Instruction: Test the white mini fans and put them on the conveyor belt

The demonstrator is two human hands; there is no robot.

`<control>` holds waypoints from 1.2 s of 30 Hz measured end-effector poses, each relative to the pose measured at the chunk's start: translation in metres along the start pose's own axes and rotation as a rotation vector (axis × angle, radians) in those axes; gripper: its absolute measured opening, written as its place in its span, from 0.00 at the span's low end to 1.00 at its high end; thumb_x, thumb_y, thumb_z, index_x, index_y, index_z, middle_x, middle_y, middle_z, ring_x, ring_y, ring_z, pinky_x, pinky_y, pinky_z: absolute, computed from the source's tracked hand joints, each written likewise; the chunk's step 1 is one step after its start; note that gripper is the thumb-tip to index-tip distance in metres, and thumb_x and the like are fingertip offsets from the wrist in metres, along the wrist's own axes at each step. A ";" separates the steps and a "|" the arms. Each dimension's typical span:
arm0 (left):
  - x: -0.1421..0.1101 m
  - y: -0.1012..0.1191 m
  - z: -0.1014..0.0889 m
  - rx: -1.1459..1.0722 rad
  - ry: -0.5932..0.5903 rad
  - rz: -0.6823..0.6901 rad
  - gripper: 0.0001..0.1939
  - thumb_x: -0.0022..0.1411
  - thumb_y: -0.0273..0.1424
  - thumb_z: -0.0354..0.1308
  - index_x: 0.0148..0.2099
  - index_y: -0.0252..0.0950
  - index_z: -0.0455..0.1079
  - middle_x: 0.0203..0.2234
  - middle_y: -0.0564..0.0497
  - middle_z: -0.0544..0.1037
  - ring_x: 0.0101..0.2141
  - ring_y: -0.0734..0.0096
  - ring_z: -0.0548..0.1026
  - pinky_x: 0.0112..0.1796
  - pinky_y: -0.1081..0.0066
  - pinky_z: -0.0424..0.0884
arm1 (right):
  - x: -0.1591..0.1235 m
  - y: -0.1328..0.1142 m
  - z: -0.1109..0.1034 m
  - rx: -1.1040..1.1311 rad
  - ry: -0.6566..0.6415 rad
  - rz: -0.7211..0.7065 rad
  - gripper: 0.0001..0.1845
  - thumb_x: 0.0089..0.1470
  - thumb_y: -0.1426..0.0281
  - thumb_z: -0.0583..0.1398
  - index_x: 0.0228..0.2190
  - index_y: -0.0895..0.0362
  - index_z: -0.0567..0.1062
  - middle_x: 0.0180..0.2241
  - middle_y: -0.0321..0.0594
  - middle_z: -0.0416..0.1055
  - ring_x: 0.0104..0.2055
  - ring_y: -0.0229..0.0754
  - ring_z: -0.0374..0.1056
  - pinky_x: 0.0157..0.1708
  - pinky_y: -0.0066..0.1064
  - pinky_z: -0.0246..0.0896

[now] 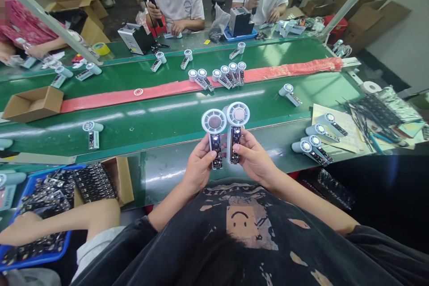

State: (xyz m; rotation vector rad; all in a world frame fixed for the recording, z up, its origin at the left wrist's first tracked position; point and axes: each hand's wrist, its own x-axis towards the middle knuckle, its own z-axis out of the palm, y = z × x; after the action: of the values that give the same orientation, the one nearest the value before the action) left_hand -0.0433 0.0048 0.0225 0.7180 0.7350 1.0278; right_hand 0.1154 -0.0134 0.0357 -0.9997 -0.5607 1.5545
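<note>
Side by side in front of my chest are two light-blue handheld fans, round heads up, with bare black circuit boards along their handles. My left hand (pixel 198 163) is closed on the left handheld fan (pixel 213 121), its thumb against the lower board. The right handheld fan (pixel 238 114) is gripped by my right hand (pixel 255 157), thumb pressed on its board. A small light glows near the top of each board. The two fan heads are very close together; I cannot tell whether they touch.
Several similar fans lie on the green conveyor belt (pixel 174 118) and its red middle strip (pixel 278 70). More fans (pixel 317 140) sit at right beside cables (pixel 360 120). At left are a blue tray (pixel 69 239) of circuit boards, a cardboard box (pixel 33 100) and a neighbour's arm (pixel 77 219). Co-workers sit opposite.
</note>
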 end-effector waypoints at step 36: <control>-0.001 -0.021 0.032 -0.024 -0.003 0.050 0.28 0.51 0.41 0.72 0.54 0.39 0.74 0.50 0.44 0.80 0.43 0.62 0.79 0.42 0.66 0.75 | -0.010 -0.020 -0.024 -0.045 -0.115 -0.059 0.31 0.44 0.66 0.74 0.50 0.46 0.71 0.49 0.36 0.75 0.43 0.42 0.75 0.37 0.33 0.74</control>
State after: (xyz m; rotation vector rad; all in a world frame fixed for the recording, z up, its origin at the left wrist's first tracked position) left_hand -0.0081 -0.0090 0.0235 0.7200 0.7037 1.0793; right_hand 0.1468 -0.0221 0.0422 -0.9235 -0.7019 1.5593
